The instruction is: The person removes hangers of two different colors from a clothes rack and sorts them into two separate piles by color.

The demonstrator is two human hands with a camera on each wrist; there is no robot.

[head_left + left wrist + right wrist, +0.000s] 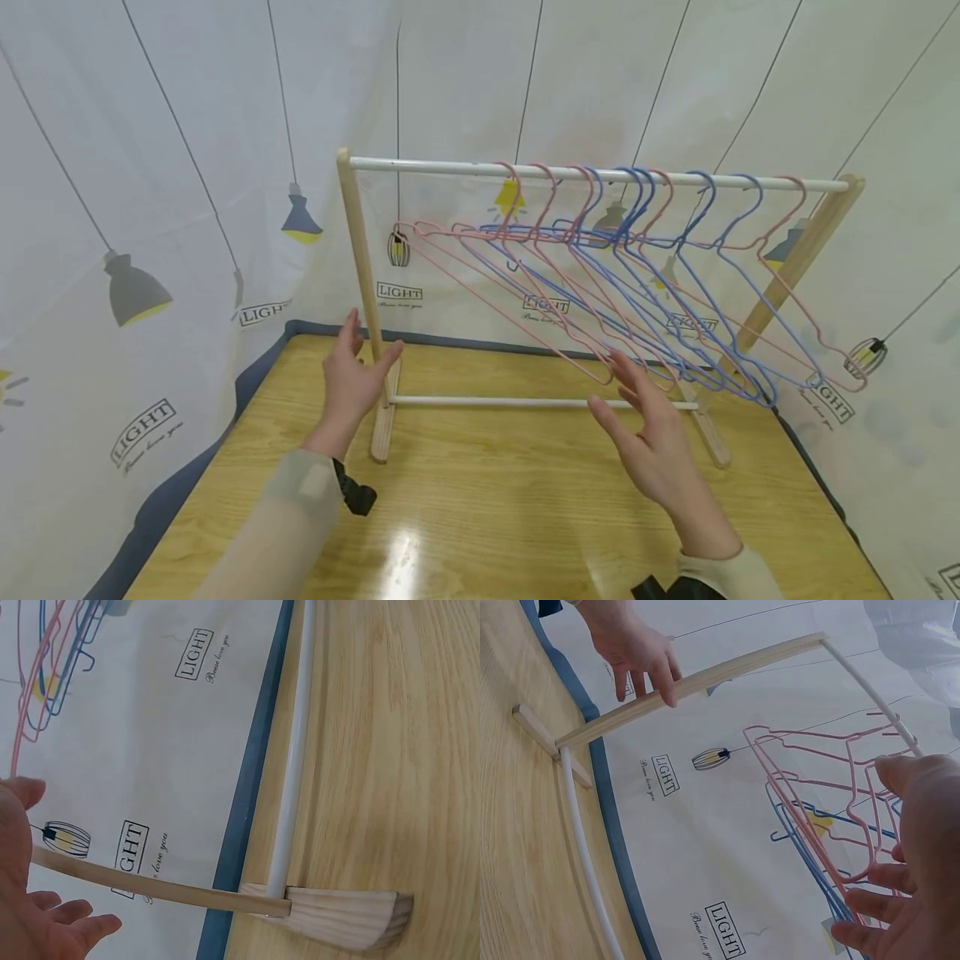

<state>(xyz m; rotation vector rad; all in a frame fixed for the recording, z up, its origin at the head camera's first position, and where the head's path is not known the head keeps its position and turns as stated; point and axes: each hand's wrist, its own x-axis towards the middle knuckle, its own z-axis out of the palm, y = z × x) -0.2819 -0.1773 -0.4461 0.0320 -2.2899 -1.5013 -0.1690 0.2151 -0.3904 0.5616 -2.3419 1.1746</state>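
Note:
A clothes rack with wooden posts and a white top rod (435, 167) carries several pink hangers (804, 198) and blue hangers (759, 197), bunched from its middle to its right end. My left hand (351, 385) is beside the left wooden post (356, 233), thumb and fingers spread to either side of it. Whether it touches the post I cannot tell. Nothing is in my right hand (658, 446), which is held up with parted fingers near the hangers' lower ends. In the right wrist view, that hand (934, 855) partly covers the pink hangers (802, 778).
The rack stands on a wood-grain table (465, 508) by wooden feet (382, 433), with a white lower bar (487, 402) between its posts. Behind hangs a white curtain (225, 75) printed with lamps. A small dark hook (88, 660) hangs below the hangers.

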